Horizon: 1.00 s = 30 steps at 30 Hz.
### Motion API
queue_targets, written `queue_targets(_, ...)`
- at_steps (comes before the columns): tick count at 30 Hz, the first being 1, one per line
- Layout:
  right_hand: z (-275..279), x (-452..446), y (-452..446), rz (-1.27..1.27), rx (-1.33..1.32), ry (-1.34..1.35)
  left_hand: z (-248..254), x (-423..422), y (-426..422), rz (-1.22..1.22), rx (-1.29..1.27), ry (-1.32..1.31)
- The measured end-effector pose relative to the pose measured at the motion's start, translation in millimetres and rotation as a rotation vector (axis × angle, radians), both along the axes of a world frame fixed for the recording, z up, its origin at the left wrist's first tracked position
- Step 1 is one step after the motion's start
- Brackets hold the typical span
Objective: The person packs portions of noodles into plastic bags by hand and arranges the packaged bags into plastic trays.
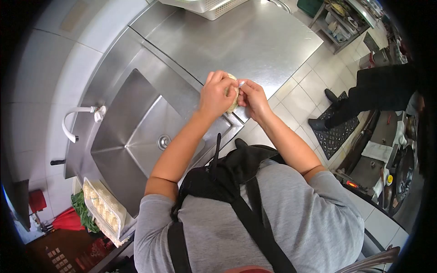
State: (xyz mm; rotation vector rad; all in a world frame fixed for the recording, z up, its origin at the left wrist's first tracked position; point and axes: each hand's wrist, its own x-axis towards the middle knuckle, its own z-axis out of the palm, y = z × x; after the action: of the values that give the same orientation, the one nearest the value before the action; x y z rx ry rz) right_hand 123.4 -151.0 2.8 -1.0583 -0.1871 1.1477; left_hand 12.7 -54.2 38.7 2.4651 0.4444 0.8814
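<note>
Stainless steel makes up the tabletop [241, 41], and above its near corner, beside the seam with the sink [116, 132], a pale yellow-green piece of produce [233, 103] is held between two bare hands. What kind it is cannot be told, since fingers cover much of it. The left hand [216, 94] has its grip closed around the produce from the left. The right hand [253, 99] has its grip pinched on a small silvery object [241, 84] against the produce's right side.

White perforated baskets [214, 10] stand at the tabletop's far edge. Beyond the sink's left edge is a white tap [75, 116]; a round drain [164, 142] sits in the basin. Near the sink's lower left corner, a white basket [105, 193] holds pale pieces, with leafy greens [81, 210] just beside it.

Writing is hard to make out: a beige patch [74, 15] on the wall tiles is too blurred to read, and the pale squares [57, 259] at lower left are too small. On the right, another person in dark trousers [382, 88] stands on a black mat [339, 134].
</note>
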Motion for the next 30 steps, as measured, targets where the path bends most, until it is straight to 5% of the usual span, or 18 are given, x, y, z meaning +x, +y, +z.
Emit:
queue_targets(11, 15, -34, 6, -0.065, 0.003, 0.3, -18, -7, -7, 0.275, -0.131, -0.154)
queue_targets(23, -3, -26, 6, 0.013, 0.137, -0.048, -18, -11, 8, 0.197, -0.284, -0.066)
queue_targets(30, 11, 0, 2, 0.3, 0.004, -0.094, -15, -19, 27, 0.048, -0.513, 0.027)
